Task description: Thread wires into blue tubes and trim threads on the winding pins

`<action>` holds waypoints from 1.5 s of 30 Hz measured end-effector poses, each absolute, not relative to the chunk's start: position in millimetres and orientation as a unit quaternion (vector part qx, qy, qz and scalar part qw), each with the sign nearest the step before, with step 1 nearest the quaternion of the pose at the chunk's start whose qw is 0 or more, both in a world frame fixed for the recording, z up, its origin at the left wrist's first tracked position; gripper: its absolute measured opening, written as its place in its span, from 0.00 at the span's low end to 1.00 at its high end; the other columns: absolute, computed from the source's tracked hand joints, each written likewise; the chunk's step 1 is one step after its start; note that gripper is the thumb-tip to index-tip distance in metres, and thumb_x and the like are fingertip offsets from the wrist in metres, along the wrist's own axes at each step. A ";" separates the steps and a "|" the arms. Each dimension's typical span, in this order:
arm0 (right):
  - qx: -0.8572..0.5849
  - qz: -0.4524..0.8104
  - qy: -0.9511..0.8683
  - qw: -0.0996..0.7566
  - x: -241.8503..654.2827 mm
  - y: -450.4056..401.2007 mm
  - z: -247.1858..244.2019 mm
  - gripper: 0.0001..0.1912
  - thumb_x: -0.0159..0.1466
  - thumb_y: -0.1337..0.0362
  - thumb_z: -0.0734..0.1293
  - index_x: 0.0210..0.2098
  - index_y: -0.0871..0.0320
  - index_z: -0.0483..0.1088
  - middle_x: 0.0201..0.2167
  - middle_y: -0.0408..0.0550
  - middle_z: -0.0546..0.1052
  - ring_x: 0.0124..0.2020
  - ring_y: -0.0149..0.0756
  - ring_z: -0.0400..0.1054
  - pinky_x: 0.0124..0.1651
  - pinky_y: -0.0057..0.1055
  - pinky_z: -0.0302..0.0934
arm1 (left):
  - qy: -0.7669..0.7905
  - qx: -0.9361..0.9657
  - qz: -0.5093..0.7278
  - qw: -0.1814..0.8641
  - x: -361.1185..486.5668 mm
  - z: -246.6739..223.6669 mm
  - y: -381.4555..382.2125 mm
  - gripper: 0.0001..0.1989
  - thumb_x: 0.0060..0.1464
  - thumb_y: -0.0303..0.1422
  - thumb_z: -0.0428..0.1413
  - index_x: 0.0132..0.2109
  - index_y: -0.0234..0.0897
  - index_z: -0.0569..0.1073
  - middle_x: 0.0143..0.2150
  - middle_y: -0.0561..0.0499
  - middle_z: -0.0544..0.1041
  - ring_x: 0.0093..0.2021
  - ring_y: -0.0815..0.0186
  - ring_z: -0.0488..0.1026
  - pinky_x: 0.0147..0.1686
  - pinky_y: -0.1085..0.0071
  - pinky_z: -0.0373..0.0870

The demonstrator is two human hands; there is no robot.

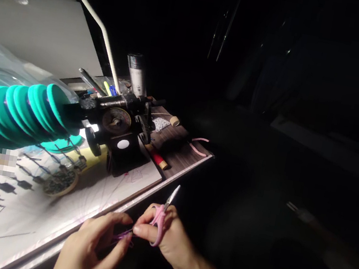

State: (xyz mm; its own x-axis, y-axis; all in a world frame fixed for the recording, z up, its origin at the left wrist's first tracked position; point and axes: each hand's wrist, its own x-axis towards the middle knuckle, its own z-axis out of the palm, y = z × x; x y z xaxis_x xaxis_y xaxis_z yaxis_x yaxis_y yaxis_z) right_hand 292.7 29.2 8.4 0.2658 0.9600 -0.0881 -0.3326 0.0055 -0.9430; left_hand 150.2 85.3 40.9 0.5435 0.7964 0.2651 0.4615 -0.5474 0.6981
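Observation:
Just off the table's front edge, my left hand [93, 247] pinches a small purple piece [122, 235] between thumb and fingers. My right hand [165, 236] is closed around pink-handled scissors [158, 226], their blades pointing up and slightly right. The right thumb and fingertip meet at the purple piece, close to the left fingertips. What exactly these fingertips pinch is too small to make out.
A black geared machine [119, 124] stands on the table [77, 204], with stacked teal discs [12, 116] at its left. Behind are a spray can [136, 76] and a lamp arm [105, 42]. Pink-handled pliers [199, 149] lie at the corner; a round dish [60, 182] sits left.

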 end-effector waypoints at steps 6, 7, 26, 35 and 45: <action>-0.534 0.428 -0.402 0.608 301.3 32.6 15.1 0.04 0.50 0.70 0.68 0.19 0.60 0.71 0.22 0.40 0.65 0.22 0.25 0.59 0.23 0.23 0.51 | 0.294 0.912 0.257 0.126 147.1 33.5 95.0 0.05 0.52 0.34 0.51 0.32 0.45 0.72 0.21 0.59 0.74 0.20 0.69 0.68 0.24 0.73 0.64; -0.546 0.403 -0.419 0.603 301.9 32.6 15.9 0.04 0.51 0.71 0.68 0.20 0.60 0.72 0.23 0.40 0.66 0.22 0.25 0.60 0.23 0.23 0.52 | 0.285 0.919 0.257 0.090 149.6 32.6 96.2 0.07 0.54 0.33 0.49 0.30 0.44 0.71 0.20 0.59 0.72 0.19 0.69 0.67 0.24 0.72 0.63; -0.594 0.245 -0.579 0.501 292.6 19.8 -8.7 0.14 0.50 0.68 0.66 0.37 0.57 0.73 0.54 0.47 0.68 0.37 0.37 0.72 0.45 0.28 0.64 | 0.232 0.960 0.130 -0.089 171.7 30.3 119.1 0.10 0.56 0.32 0.46 0.37 0.35 0.71 0.23 0.52 0.74 0.23 0.60 0.70 0.26 0.64 0.60; -0.615 0.133 -0.655 0.418 291.2 20.2 -24.4 0.18 0.50 0.65 0.63 0.41 0.60 0.71 0.60 0.54 0.60 0.45 0.44 0.70 0.51 0.34 0.61 | 0.214 0.963 0.145 -0.075 168.2 30.3 119.6 0.10 0.54 0.32 0.47 0.40 0.35 0.70 0.25 0.51 0.75 0.23 0.61 0.71 0.25 0.64 0.60; -0.620 0.120 -0.659 0.408 290.9 20.3 -21.4 0.29 0.50 0.65 0.63 0.53 0.62 0.65 0.61 0.55 0.58 0.44 0.44 0.70 0.51 0.34 0.60 | 0.226 0.961 0.137 -0.077 166.2 26.1 120.1 0.11 0.53 0.32 0.48 0.42 0.35 0.70 0.25 0.51 0.75 0.24 0.60 0.71 0.26 0.64 0.59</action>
State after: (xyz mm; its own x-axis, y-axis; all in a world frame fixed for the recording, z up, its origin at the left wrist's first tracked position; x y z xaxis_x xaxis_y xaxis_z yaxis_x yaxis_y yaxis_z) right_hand 290.9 20.3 -21.4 0.1018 0.9157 0.3888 0.7192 0.2023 -0.6647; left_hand 166.2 120.1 26.1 0.8603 0.4134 0.2983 0.4558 -0.8858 -0.0870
